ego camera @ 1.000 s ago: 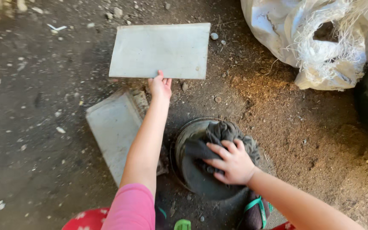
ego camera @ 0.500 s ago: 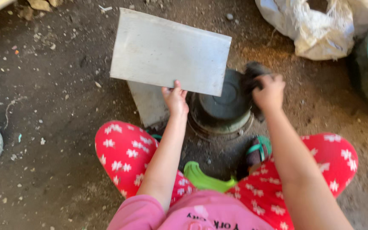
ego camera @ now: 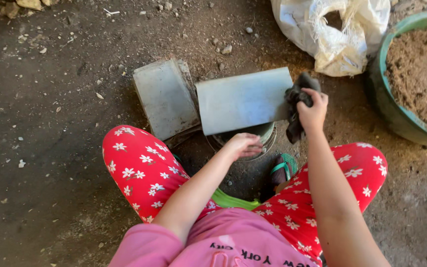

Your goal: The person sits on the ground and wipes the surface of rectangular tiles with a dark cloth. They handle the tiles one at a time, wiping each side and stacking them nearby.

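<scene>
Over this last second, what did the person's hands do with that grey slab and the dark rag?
The left hand took hold of the grey slab by its near edge and drew it from the ground onto the round dark mould. The right hand lifted the dark rag off the mould and brought it to the slab's right end. The second slab stayed flat on the ground beside the mould.

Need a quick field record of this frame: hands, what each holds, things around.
left hand: grips near edge of flat grey rectangular slab
right hand: clutches dark crumpled cloth at the slab's right end
under slab: round dark metal container, mostly covered
left of slab: second grey rectangular slab lying on dirt ground
top right: white woven sack; green tub of brown soil
</scene>
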